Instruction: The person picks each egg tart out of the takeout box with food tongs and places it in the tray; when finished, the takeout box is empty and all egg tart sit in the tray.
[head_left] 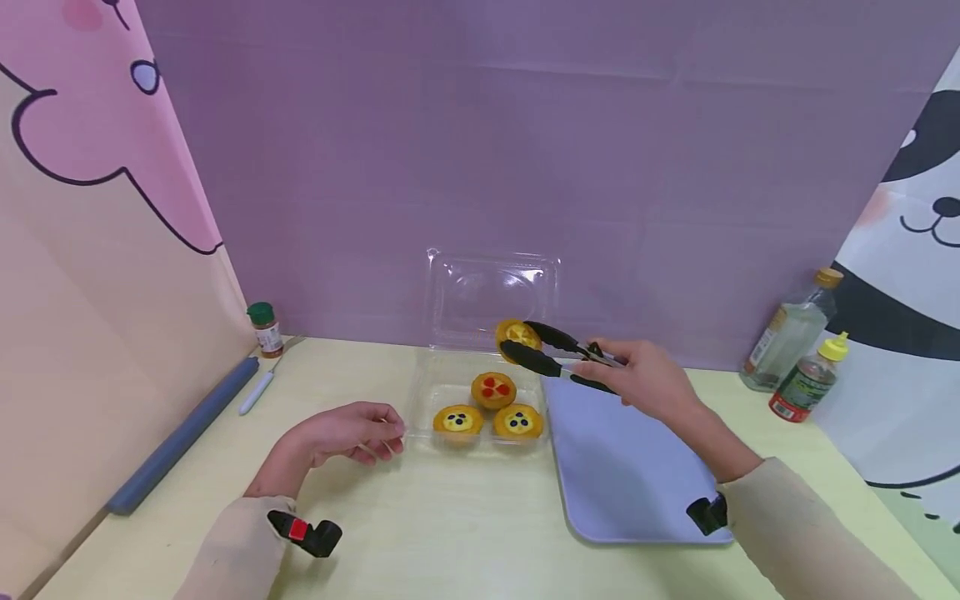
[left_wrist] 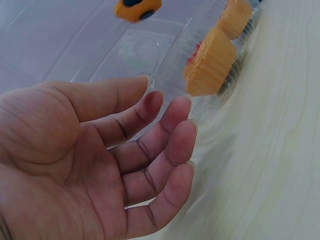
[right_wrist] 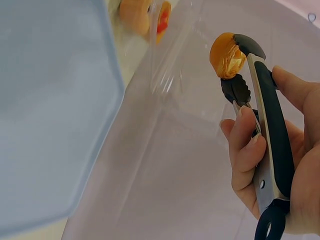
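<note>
My right hand (head_left: 648, 379) grips black-tipped metal tongs (right_wrist: 272, 125), fingers and thumb wrapped about the handles. Between the tong tips an egg tart with yellow topping (head_left: 517, 340) is held up over the back of a clear plastic box (head_left: 450, 371). Inside that box sit a tart with red topping (head_left: 493, 390) and two tarts with dark blue dots, one of them the front left tart (head_left: 458, 421). Fingers loosely bent, my left hand (head_left: 352, 432) is at the box's left front corner, thumb and index fingertips (left_wrist: 154, 100) right at its clear edge.
The box's clear lid (head_left: 491, 287) stands raised behind it. A lavender tray (head_left: 630, 475) lies to the right, under my right forearm. Two bottles, one a clear bottle (head_left: 791, 333), stand far right. At left are a spice jar (head_left: 266, 329), a light-handled utensil (head_left: 257, 392) and a blue-grey bar (head_left: 187, 433).
</note>
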